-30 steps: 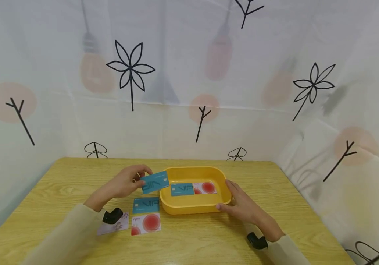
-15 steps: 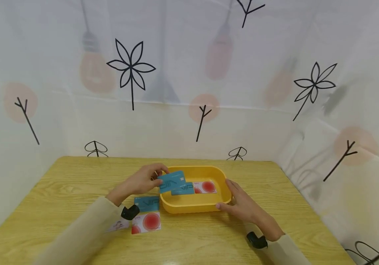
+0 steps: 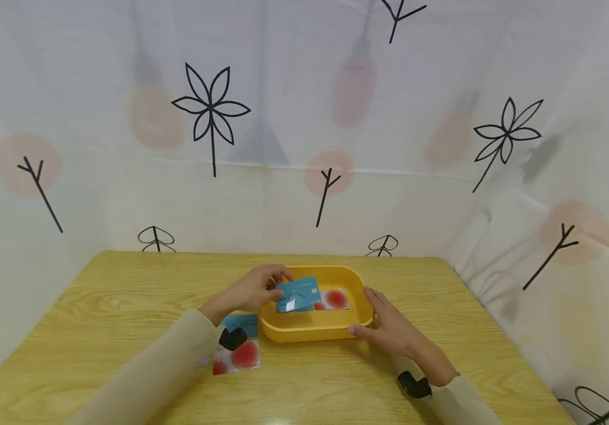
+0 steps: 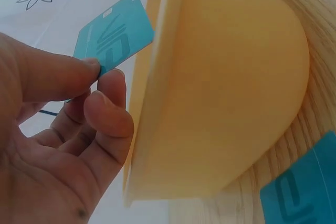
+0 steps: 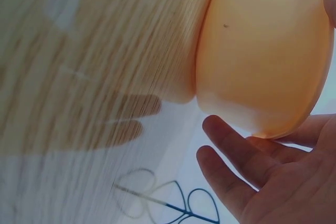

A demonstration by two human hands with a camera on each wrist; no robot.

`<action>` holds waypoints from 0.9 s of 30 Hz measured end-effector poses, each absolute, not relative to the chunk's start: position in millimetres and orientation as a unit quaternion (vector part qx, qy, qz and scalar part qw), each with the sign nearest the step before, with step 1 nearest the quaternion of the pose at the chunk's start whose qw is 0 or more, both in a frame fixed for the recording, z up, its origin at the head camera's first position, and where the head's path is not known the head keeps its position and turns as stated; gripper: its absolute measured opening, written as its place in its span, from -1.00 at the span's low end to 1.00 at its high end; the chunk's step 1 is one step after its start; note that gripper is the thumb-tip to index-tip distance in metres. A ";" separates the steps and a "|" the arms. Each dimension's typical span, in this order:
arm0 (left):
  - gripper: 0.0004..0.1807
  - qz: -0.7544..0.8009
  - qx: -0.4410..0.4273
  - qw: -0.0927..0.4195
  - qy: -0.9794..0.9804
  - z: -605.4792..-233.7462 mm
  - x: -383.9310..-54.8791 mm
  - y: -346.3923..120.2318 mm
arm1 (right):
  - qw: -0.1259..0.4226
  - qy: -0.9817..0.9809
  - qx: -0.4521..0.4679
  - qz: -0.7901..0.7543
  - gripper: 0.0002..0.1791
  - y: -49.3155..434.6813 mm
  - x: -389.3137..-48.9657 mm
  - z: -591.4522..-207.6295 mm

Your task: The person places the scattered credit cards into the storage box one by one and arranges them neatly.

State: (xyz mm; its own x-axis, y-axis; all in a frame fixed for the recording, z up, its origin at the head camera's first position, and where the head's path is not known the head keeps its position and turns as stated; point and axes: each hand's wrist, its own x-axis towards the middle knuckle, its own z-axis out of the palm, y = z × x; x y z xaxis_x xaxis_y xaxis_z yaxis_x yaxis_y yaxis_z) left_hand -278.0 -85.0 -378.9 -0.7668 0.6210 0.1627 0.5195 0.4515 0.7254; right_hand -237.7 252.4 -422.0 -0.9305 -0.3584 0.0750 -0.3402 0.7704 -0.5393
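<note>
We've got the fingers of the left hand (image 3: 261, 287) pinching a teal card (image 3: 298, 294), thumb on its face, and it's hanging tilted above the left part of the yellow tray (image 3: 331, 320)! Across from it, the right hand (image 3: 396, 329) lies loosely extended against the tray's right end, thumb touching the near rim. Inside, we can see a red-and-white card (image 3: 336, 299). Now outward: the tray sits toward the worktop's (image 3: 347, 383) far edge, between the two far corners. Just off its left end, nearer us, lie a second teal card (image 3: 243, 324) and a second red-and-white card (image 3: 243, 356). A pale card (image 3: 202, 361) peeks from behind the left sleeve (image 3: 160, 366).
</note>
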 end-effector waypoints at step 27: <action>-0.70 0.363 0.315 0.112 0.870 -399.2 -288.6 -33.4 | 0.014 0.939 -0.184 -0.292 0.16 251.6 -235.1 -420.9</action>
